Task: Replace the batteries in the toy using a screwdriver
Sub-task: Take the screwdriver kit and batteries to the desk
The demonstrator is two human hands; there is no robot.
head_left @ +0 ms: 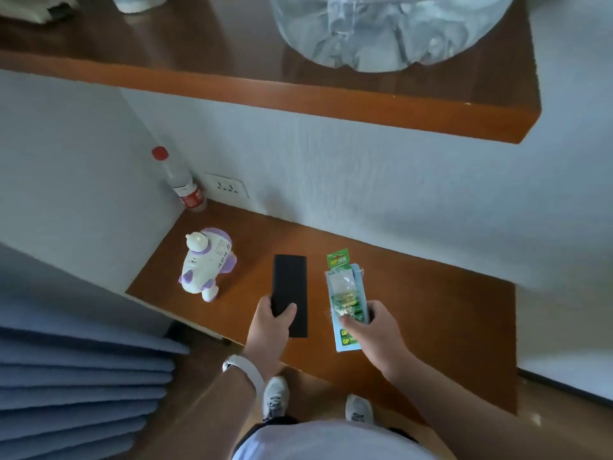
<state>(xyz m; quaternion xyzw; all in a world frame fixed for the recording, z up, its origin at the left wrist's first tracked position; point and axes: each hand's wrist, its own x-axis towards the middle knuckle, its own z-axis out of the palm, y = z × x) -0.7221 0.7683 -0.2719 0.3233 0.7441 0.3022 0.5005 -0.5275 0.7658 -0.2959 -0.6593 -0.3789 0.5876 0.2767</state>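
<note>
Fingers (263, 303) of the left hand (270, 325) are curled round the near end of a flat black rectangular case (290, 280), with the thumb lying across its top. The right hand (374, 330) pinches a blister pack of batteries (343, 287), a green and pale blue card under clear crinkled plastic. I cannot tell if the case and the pack already rest on the low brown wooden surface (414, 310) or are held just above it. The white and purple plastic toy (207, 263), round-bodied and glossy like a small robot figure, lies on its side on the same surface, to the left of the case and apart from both hands. In my judgement the task is only at its beginning. The supplies are brought to the toy, but no screwdriver is in sight; perhaps it is inside the matte, smooth case, which is closed. The toy seems unopened and the pack looks sealed, so unscrewing the cover, changing the cells and closing it are all left to do. In the corner behind the toy stands a clear plastic bottle with a red cap (185, 187), beside a white wall socket (227, 187). Above, an upper wooden shelf (298, 97) carries a large transparent water jug (381, 28).
</note>
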